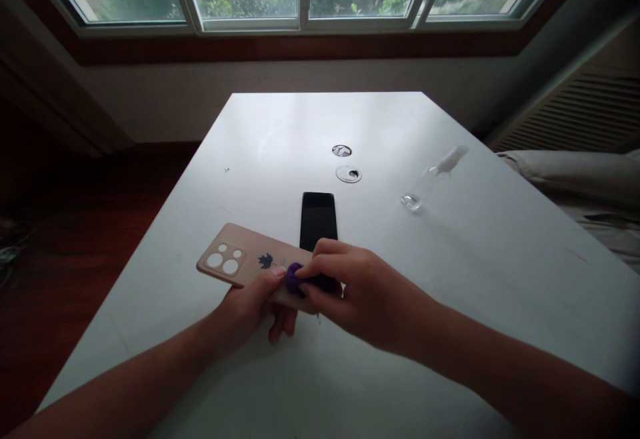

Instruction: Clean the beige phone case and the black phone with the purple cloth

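Purple material (291, 283), partly hidden, is pinched by the right hand (370, 289); the left hand (247, 306) clamps a part-covered phone case (253, 259).

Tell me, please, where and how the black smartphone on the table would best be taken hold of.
Probably by its two long side edges, near the far end, coming from above. The black smartphone lies flat on the white table, so its narrow width suits a pinch across, while the phone case and right hand hide its near end.
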Tool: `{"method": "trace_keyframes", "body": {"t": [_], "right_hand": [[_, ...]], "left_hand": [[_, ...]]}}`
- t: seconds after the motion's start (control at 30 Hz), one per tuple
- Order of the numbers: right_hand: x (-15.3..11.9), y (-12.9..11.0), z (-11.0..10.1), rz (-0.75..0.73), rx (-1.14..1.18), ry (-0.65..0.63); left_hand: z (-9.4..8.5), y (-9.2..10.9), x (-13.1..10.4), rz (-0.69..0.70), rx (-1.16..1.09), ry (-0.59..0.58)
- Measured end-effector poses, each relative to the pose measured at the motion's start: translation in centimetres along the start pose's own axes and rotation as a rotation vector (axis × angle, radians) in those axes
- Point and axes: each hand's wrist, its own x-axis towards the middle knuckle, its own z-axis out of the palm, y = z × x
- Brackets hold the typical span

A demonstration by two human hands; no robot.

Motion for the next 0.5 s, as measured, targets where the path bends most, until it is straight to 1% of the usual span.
{"method": "trace_keyframes", "body": {"t": [0.1, 0.13, 0.2, 0.3, 0.37, 0.4, 0.5], "right_hand": [[0.1, 0.8, 0.1, 0.054, -0.165, 0.131], [0.1, 0.8, 0.2, 0.058, -0.200, 0.153], [-0.1, 0.4, 0.2, 0.030, -0.182, 0.130], [-0.2, -0.4, 0.1, -0.060, -0.002, -0.012], [-0.1, -0.2, 0.0, -0.048, 0.052, -0.054], [0.0, 0.2, -0.1, -0.012, 0.034, -0.040], [0.3, 1.3, -0.3, 0.089, -0.115, 0.077]], "left_hand": [[0.3, -0.1, -0.1, 0.001, -0.032, 0.039], [0.3, -0.1, -0.1, 0.002, -0.039, 0.040], [0.3, 0.1, 0.1, 0.013, -0.052, 0.028], [0.0, 0.2, 0.3, 0.036, -0.039, 0.007], [-0.1, 0.1, 0.3, 0.032, -0.034, 0.007], [-0.1, 0.1, 0.2, 0.023, -0.045, 0.010], [0.1, 0.0, 0.1, -0.019, -0.109, 0.034]]}}
